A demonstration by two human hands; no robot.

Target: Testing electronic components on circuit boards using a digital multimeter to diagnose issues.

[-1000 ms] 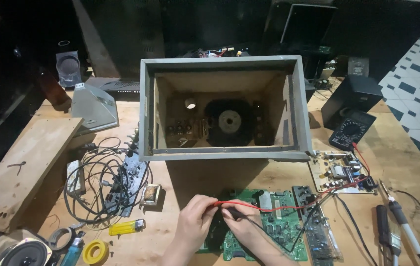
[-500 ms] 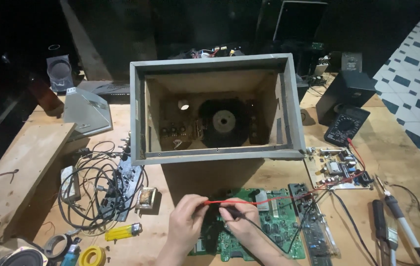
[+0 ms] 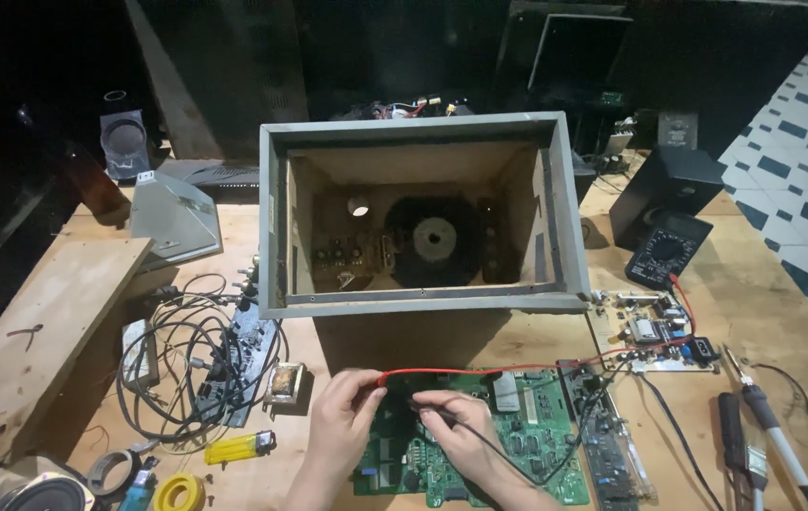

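My left hand (image 3: pixel 342 416) pinches the end of a red test probe (image 3: pixel 394 377), whose red lead runs right toward a black multimeter (image 3: pixel 666 248). My right hand (image 3: pixel 458 431) grips a black test probe (image 3: pixel 434 410) with its black lead trailing to the right. Both hands hover over a green circuit board (image 3: pixel 536 445) lying flat on the wooden table (image 3: pixel 782 312), just in front of an open grey speaker box (image 3: pixel 423 213) with a round speaker inside.
A smaller circuit board (image 3: pixel 655 331) lies right of the box. Soldering tools (image 3: pixel 768 426) rest at the right edge. At left are tangled cables (image 3: pixel 186 350), a small transformer (image 3: pixel 285 383), a yellow lighter (image 3: pixel 238 447), tape rolls (image 3: pixel 177 492) and a wooden plank (image 3: pixel 35 341).
The view has shifted slightly, so the box now sits higher in frame. Both hands keep hold of the probes over the green board and have barely moved.
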